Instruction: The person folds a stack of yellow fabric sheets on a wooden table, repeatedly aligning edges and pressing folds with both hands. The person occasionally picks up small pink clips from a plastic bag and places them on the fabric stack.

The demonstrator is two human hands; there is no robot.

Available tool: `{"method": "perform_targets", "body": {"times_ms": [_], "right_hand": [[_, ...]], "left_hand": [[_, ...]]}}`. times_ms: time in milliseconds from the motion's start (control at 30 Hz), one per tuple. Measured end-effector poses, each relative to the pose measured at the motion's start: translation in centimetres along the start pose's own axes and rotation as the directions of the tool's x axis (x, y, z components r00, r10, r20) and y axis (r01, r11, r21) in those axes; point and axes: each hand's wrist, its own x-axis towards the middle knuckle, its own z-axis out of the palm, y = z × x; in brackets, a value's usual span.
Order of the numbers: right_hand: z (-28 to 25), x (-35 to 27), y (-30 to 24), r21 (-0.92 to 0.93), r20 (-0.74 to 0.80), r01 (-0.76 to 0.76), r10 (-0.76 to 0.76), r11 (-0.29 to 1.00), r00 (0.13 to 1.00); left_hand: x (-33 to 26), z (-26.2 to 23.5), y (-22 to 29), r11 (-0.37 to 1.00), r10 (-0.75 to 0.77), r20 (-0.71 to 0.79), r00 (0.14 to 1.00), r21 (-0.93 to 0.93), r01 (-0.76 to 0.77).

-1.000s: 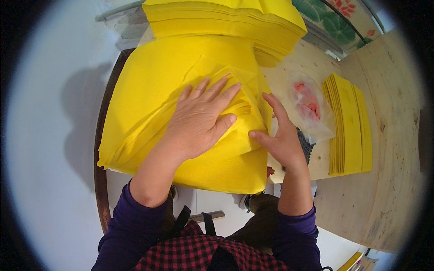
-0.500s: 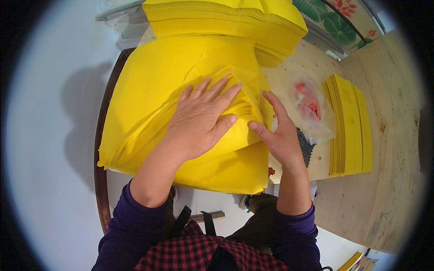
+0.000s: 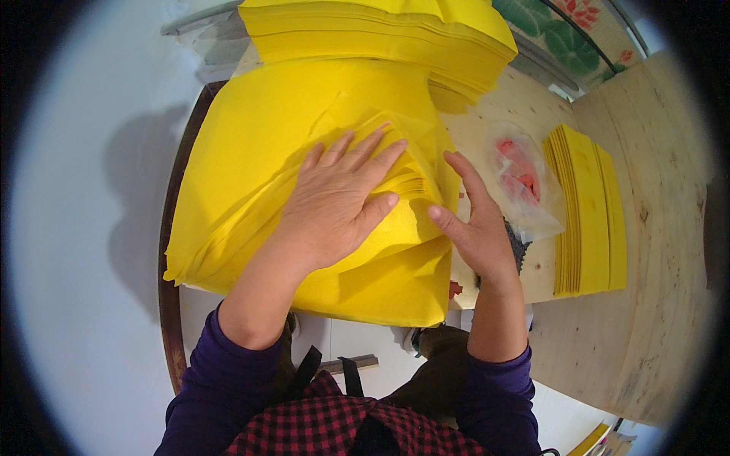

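Stack of thin yellow paper sheets (image 3: 304,175) lies at the near edge of the wooden desk (image 3: 654,251), overhanging a dark curved rim on the left side. Top sheets fanned and slightly lifted toward the right edge. Left hand (image 3: 338,201) flat on the stack, fingers spread, palm pressing the fanned sheets down. Right hand (image 3: 475,228) at the stack's right edge, open, thumb touching the sheet edges, fingers extended upward beside them; it grips nothing that can be made out. Second, thicker pile of yellow paper (image 3: 380,34) sits behind, partly overlapping the first. To the right: clear plastic bag with red contents (image 3: 521,178), then a narrow stack of folded yellow sheets (image 3: 589,209). Purple sleeves, red checked garment at bottom.
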Motion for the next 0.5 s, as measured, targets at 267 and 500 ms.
{"method": "perform_targets", "body": {"times_ms": [267, 500], "right_hand": [[0.8, -0.3, 0.0, -0.064, 0.027, 0.005, -0.003, 0.998, 1.000], [-1.2, -0.8, -0.4, -0.070, 0.128, 0.124, -0.114, 0.990, 0.985]], "left_hand": [[-0.1, -0.1, 0.0, 1.000, -0.004, 0.010, 1.000, 0.022, 0.004], [-0.1, -0.2, 0.1, 1.000, -0.011, 0.013, 1.000, 0.024, 0.010]]}}
